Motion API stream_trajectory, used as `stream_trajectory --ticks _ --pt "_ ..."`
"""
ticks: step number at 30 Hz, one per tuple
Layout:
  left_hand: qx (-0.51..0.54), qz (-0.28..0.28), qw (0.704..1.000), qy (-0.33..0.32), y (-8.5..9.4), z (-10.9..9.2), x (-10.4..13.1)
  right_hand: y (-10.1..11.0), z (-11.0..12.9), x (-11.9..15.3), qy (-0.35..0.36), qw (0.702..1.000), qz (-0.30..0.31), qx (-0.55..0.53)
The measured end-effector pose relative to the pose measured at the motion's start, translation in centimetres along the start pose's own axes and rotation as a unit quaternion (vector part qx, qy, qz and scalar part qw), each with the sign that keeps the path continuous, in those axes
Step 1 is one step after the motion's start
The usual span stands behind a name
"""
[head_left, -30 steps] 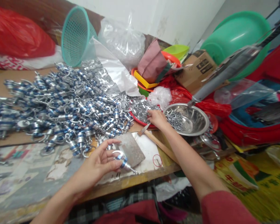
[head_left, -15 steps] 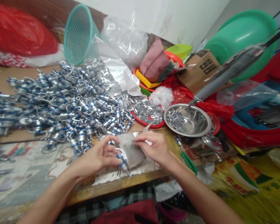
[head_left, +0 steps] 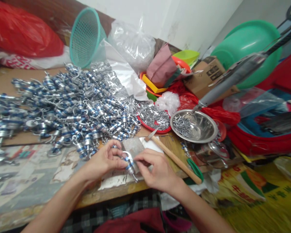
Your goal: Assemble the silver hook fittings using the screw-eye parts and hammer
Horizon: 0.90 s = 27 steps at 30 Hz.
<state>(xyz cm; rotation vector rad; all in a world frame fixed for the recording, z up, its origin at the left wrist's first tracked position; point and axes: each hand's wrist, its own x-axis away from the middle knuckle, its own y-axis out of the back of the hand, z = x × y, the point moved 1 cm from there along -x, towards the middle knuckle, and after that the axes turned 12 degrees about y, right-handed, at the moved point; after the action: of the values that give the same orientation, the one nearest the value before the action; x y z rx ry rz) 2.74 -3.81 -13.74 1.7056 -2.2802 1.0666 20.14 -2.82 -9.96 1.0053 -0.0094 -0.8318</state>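
Observation:
Between the thumb and fingers of my left hand (head_left: 111, 156) is a silver-and-blue metal fitting (head_left: 129, 165) with a curved ring at its top, tilted with its thin tip toward the table's front edge. My right hand (head_left: 155, 166) is closed in a pinch right beside the fitting's ring; what its fingertips hold, if anything, is too small to tell. Under both hands lies a grey metal block (head_left: 133, 146), partly covered by them. A hammer (head_left: 177, 160) with a wooden handle rests just right of my right hand, its head pointing away from me.
A large heap of similar fittings (head_left: 70, 110) covers the left and middle of the table. Farther back are a red tray (head_left: 161, 130) of small metal pieces and a steel bowl (head_left: 207, 126) with pins. A green-handled item (head_left: 196, 170) lies near the right edge.
My right hand has come down and slightly nearer to the fitting, leaving more of the hammer in sight. My left hand still holds the fitting in nearly the same place.

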Motion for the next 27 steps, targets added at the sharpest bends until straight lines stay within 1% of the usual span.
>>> stream_trajectory --ticks 2,5,7,9,11,13,15,19,23,25,27 --pt "-0.003 -0.006 1.0 0.001 0.0 0.1 0.0 0.4 -0.4 -0.6 -0.017 0.999 0.042 -0.005" --pt "-0.002 -0.016 1.0 -0.003 0.1 0.3 -0.1 0.7 -1.1 -1.4 -0.043 0.995 0.086 -0.04" --pt "-0.002 -0.026 1.0 -0.002 0.1 0.4 -0.1 0.5 -1.6 -1.9 -0.041 0.992 0.101 -0.061" --pt "-0.001 -0.031 1.0 0.0 0.1 0.4 -0.2 0.1 -1.9 -2.1 -0.017 0.993 0.1 -0.059" --pt "0.002 -0.031 1.0 0.001 0.1 0.4 -0.2 -0.5 -2.1 -2.2 0.005 0.996 0.074 -0.052" --pt "0.006 -0.029 1.0 0.003 0.0 0.4 -0.1 -1.0 -2.1 -2.0 0.002 0.998 0.036 -0.055" --pt "0.008 -0.029 1.0 0.006 0.0 0.3 -0.1 -1.5 -1.9 -1.8 -0.02 0.998 0.005 -0.053" --pt "0.005 -0.035 0.999 0.003 -0.1 0.3 0.0 -2.0 -1.3 -1.7 -0.085 0.995 -0.041 -0.035" --pt "-0.003 -0.03 1.0 0.0 -0.2 0.2 0.0 -2.2 -1.1 -1.7 -0.137 0.984 -0.077 -0.083" --pt "-0.001 -0.031 1.0 -0.001 -0.3 0.2 0.1 -2.3 -1.0 -1.6 -0.134 0.985 -0.084 -0.073" --pt "0.005 -0.034 0.999 -0.002 -0.3 0.2 0.2 -2.5 -0.8 -1.4 -0.117 0.988 -0.092 -0.037"
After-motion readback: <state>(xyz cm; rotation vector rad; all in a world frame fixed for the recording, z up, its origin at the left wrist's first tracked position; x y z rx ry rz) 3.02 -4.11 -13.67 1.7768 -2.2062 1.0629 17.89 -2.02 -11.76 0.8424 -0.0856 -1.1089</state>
